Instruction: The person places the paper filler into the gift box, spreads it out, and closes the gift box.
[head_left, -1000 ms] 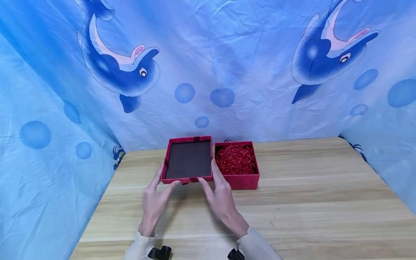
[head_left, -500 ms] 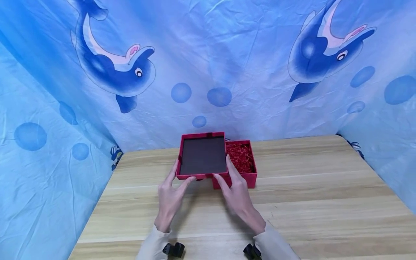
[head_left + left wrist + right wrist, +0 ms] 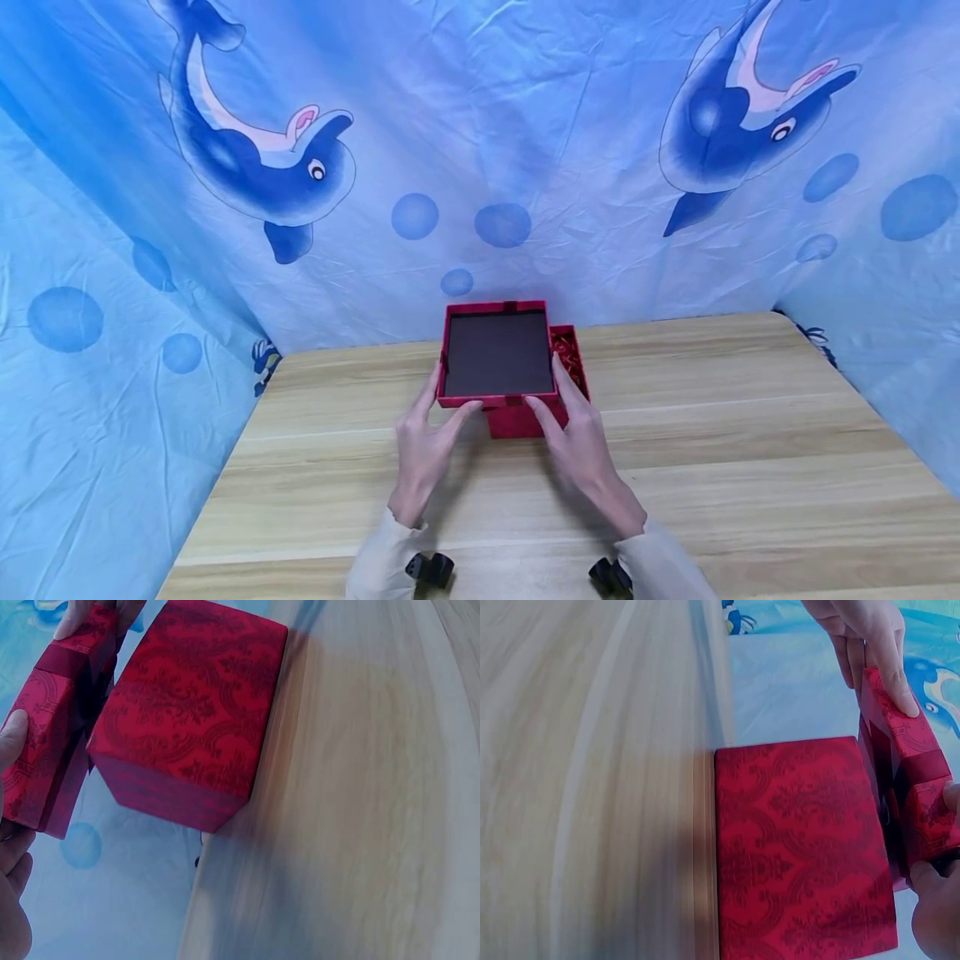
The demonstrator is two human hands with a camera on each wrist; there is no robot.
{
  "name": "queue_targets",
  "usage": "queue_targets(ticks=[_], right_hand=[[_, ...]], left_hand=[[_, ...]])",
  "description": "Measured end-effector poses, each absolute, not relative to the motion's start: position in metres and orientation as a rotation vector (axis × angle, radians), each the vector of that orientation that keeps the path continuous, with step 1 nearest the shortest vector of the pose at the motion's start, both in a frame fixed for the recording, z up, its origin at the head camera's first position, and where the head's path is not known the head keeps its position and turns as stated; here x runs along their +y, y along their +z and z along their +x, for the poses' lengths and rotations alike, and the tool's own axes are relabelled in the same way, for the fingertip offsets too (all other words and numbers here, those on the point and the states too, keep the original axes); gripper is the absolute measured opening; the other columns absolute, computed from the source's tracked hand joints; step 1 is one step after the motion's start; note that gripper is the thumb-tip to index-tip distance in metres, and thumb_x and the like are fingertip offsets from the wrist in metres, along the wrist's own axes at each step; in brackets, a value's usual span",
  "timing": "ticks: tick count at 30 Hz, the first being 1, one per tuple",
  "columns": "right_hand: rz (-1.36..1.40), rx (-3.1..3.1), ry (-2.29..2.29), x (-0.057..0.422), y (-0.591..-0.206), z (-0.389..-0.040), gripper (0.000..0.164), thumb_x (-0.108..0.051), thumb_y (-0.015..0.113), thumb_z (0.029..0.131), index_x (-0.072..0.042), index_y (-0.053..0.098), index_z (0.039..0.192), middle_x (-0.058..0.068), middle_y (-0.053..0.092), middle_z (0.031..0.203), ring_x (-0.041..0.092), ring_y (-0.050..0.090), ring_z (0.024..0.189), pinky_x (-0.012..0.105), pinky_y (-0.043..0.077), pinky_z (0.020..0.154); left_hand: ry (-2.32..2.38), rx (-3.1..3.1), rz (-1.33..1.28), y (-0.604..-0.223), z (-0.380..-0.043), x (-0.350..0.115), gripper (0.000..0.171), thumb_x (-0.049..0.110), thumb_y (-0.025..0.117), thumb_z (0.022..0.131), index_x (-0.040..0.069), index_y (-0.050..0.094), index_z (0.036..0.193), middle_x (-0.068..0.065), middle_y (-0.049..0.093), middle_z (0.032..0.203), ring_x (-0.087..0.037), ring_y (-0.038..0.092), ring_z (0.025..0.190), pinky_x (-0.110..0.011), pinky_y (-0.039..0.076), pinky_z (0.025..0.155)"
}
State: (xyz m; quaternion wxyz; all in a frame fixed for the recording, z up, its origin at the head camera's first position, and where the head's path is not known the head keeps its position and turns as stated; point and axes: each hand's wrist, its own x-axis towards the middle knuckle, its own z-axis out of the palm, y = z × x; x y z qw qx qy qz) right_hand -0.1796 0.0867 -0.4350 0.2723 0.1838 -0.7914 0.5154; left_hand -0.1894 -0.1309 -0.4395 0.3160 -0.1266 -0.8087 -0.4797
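Both hands hold a shallow red box lid (image 3: 498, 354), its dark inner face turned up, over a red box (image 3: 517, 422) on the table. My left hand (image 3: 424, 446) grips the lid's near left corner, thumb along the front edge and fingers at the side. At the near right corner my right hand (image 3: 581, 446) grips it the same way. Red shredded paper (image 3: 570, 354) shows in the box's uncovered right strip; the lid hides the rest. In the left wrist view a dark ribbon (image 3: 64, 660) crosses the lid, and the box wall (image 3: 191, 697) bears a damask pattern.
The box stands near the far edge of a wood-grain table (image 3: 300, 492). Behind it hangs a blue curtain (image 3: 600, 250) printed with dolphins and bubbles, which also runs along both sides. A small black device (image 3: 431, 570) sits at the left wrist, another (image 3: 610, 575) at the right.
Both hands have carried the lid to the right, from beside the box to above most of it. The box has stayed in place, and less of its shredded paper shows.
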Motion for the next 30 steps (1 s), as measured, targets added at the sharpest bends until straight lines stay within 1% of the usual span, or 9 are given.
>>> queue_targets(ticks=[4, 8, 10, 12, 17, 19, 24, 26, 30], right_hand=[[0.498, -2.132, 1.371, 0.093, -0.434, -0.180, 0.078, -0.001, 0.078, 0.091, 0.005, 0.037, 0.157, 0.018, 0.044, 0.158, 0.032, 0.045, 0.143, 0.019, 0.033, 0.112], [0.476, -2.168, 1.356, 0.099, -0.433, -0.178, 0.077, -0.004, 0.078, 0.092, 0.003, 0.037, 0.158, 0.017, 0.044, 0.158, 0.032, 0.045, 0.143, 0.024, 0.035, 0.112], [0.457, -2.183, 1.357, 0.102, -0.434, -0.177, 0.077, -0.005, 0.078, 0.093, 0.002, 0.037, 0.158, 0.016, 0.045, 0.158, 0.033, 0.046, 0.143, 0.027, 0.036, 0.111], [0.438, -2.194, 1.368, 0.105, -0.433, -0.175, 0.077, -0.005, 0.078, 0.093, 0.000, 0.038, 0.158, 0.016, 0.045, 0.158, 0.032, 0.047, 0.142, 0.027, 0.038, 0.109], [0.419, -2.199, 1.387, 0.111, -0.433, -0.171, 0.078, -0.002, 0.078, 0.092, 0.000, 0.038, 0.158, 0.017, 0.046, 0.157, 0.034, 0.049, 0.140, 0.021, 0.038, 0.106], [0.415, -2.198, 1.405, 0.113, -0.433, -0.170, 0.079, -0.001, 0.078, 0.092, 0.000, 0.037, 0.159, 0.017, 0.046, 0.157, 0.035, 0.050, 0.139, 0.021, 0.040, 0.104], [0.407, -2.201, 1.434, 0.116, -0.436, -0.168, 0.079, 0.000, 0.077, 0.092, -0.002, 0.037, 0.160, 0.017, 0.046, 0.157, 0.035, 0.051, 0.138, 0.035, 0.047, 0.100], [0.402, -2.191, 1.428, 0.118, -0.437, -0.168, 0.078, 0.001, 0.077, 0.092, -0.001, 0.038, 0.159, 0.017, 0.047, 0.156, 0.035, 0.053, 0.137, 0.037, 0.048, 0.099], [0.431, -2.143, 1.438, 0.120, -0.434, -0.172, 0.076, 0.002, 0.076, 0.092, 0.001, 0.038, 0.158, 0.019, 0.049, 0.154, 0.035, 0.056, 0.133, 0.030, 0.048, 0.098]], left_hand=[[-1.260, -2.125, -0.334, -0.440, -0.190, -0.125, 0.085, 0.020, 0.093, 0.078, 0.006, 0.053, 0.151, -0.010, 0.061, 0.142, -0.024, 0.058, 0.132, -0.038, 0.048, 0.105], [-1.254, -2.118, -0.341, -0.442, -0.189, -0.120, 0.085, 0.019, 0.093, 0.077, 0.003, 0.053, 0.150, -0.012, 0.061, 0.142, -0.028, 0.058, 0.131, -0.043, 0.050, 0.103], [-1.266, -2.130, -0.339, -0.442, -0.188, -0.117, 0.084, 0.019, 0.093, 0.078, 0.004, 0.053, 0.151, -0.011, 0.061, 0.142, -0.028, 0.058, 0.132, -0.043, 0.050, 0.103], [-1.285, -2.145, -0.336, -0.442, -0.187, -0.114, 0.084, 0.021, 0.092, 0.079, 0.006, 0.052, 0.152, -0.010, 0.060, 0.143, -0.027, 0.057, 0.132, -0.043, 0.049, 0.103], [-1.324, -2.168, -0.322, -0.444, -0.185, -0.107, 0.084, 0.025, 0.091, 0.081, 0.006, 0.051, 0.152, -0.009, 0.059, 0.145, -0.027, 0.057, 0.133, -0.043, 0.049, 0.104], [-1.326, -2.175, -0.319, -0.444, -0.184, -0.105, 0.084, 0.026, 0.091, 0.081, 0.005, 0.051, 0.152, -0.010, 0.059, 0.145, -0.028, 0.057, 0.132, -0.044, 0.050, 0.103], [-1.325, -2.190, -0.303, -0.446, -0.182, -0.100, 0.085, 0.027, 0.091, 0.080, 0.006, 0.052, 0.152, -0.010, 0.060, 0.144, -0.029, 0.059, 0.131, -0.044, 0.050, 0.102], [-1.334, -2.191, -0.306, -0.446, -0.182, -0.098, 0.085, 0.028, 0.091, 0.080, 0.007, 0.052, 0.152, -0.009, 0.060, 0.145, -0.028, 0.058, 0.131, -0.043, 0.050, 0.103], [-1.343, -2.185, -0.327, -0.440, -0.185, -0.095, 0.085, 0.031, 0.089, 0.083, 0.009, 0.049, 0.155, -0.008, 0.058, 0.147, -0.027, 0.056, 0.134, -0.044, 0.050, 0.104]])
